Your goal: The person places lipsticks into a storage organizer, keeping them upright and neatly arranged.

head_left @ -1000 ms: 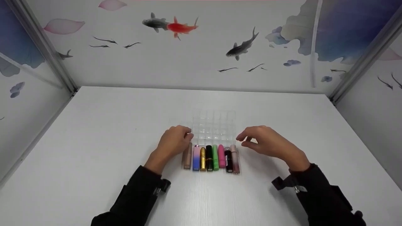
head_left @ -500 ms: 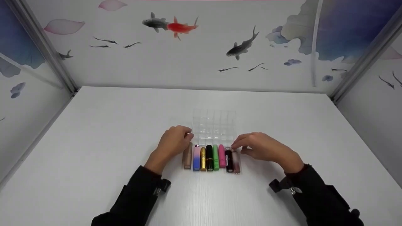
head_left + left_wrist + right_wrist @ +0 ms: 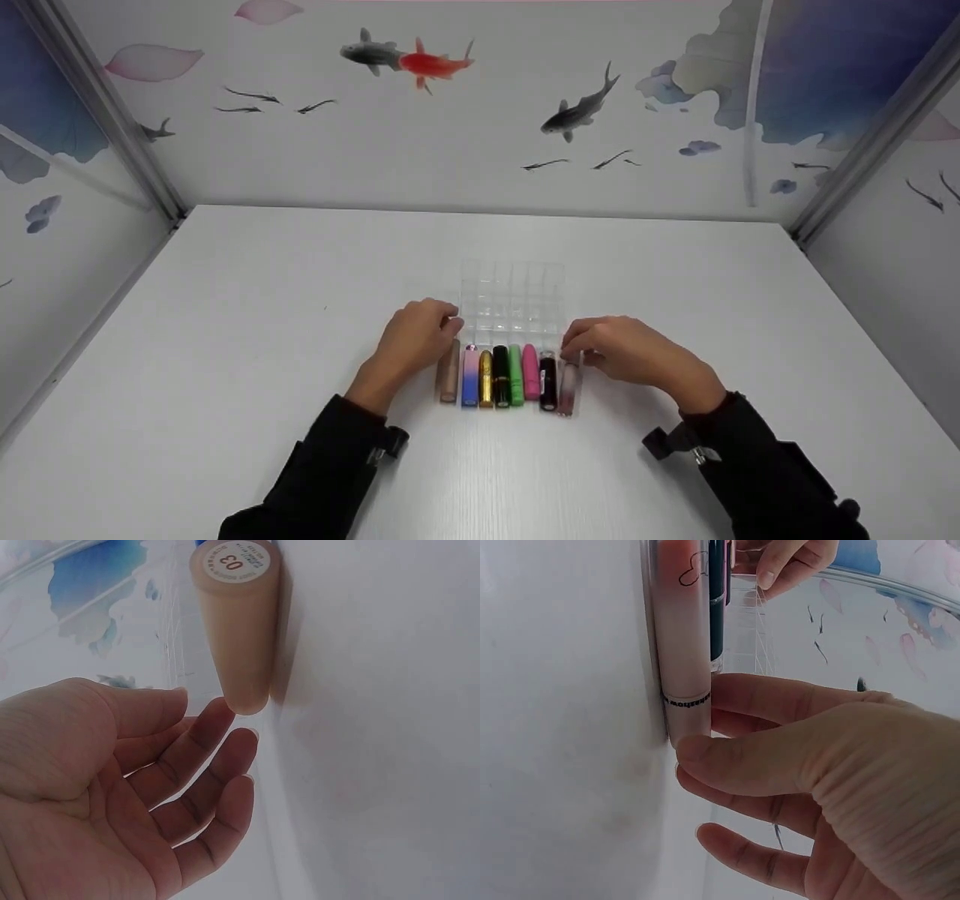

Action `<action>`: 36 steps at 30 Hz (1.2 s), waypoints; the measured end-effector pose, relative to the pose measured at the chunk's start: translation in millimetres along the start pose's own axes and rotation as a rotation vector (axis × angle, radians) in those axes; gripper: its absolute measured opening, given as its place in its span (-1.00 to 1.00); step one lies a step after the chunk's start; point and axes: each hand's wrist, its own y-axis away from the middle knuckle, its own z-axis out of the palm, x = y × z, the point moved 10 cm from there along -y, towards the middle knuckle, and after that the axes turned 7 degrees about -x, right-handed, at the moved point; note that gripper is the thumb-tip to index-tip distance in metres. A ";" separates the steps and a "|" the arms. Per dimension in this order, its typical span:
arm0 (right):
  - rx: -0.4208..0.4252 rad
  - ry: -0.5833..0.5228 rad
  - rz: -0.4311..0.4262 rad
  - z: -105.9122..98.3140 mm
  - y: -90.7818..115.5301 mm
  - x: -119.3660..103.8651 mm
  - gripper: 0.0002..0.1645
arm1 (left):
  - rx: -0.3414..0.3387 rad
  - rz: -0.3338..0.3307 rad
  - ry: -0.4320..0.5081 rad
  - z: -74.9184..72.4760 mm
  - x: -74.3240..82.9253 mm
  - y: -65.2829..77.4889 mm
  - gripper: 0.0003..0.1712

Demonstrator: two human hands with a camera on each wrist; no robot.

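My right hand (image 3: 634, 349) pinches the capped end of a pinkish lip gloss tube (image 3: 568, 391), the rightmost of a row of cosmetics. In the right wrist view the thumb lies on the cap of this lip gloss (image 3: 682, 637), with the index finger on its other side. My left hand (image 3: 416, 334) is at the row's opposite end, fingers loosely bent and holding nothing. Its index fingertip comes right at the narrow end of a beige cosmetic tube (image 3: 238, 637), whose base label reads 03. Behind the row lies a clear compartmented organizer (image 3: 512, 300).
Between the end tubes lie a pink-and-blue tube (image 3: 470, 381), a gold lipstick (image 3: 486, 379), a black tube (image 3: 501, 382), a green tube (image 3: 515, 375), a pink tube (image 3: 531, 373) and a black lipstick (image 3: 548, 382). Printed panels (image 3: 300, 165) enclose the white table (image 3: 225, 315).
My right hand has come left and down to the lip gloss, then shifted it slightly right, leaving a wider gap beside the black lipstick. The left hand has stayed in place.
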 end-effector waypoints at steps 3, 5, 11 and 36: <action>-0.002 0.000 0.019 1.3 1.0 3.3 -0.58 | -0.006 -0.006 0.004 0.7 -1.0 -0.8 -0.52; -0.003 -0.001 0.023 2.2 1.3 4.9 -0.59 | -0.008 -0.007 0.008 0.8 -1.5 -0.8 -0.52; -0.009 0.002 0.013 5.1 1.6 7.3 -0.65 | 0.024 0.027 -0.004 -1.6 1.5 1.7 -0.55; -0.099 -0.074 0.063 7.3 7.2 14.7 -0.70 | 0.038 0.043 0.001 -2.2 1.8 3.5 -0.57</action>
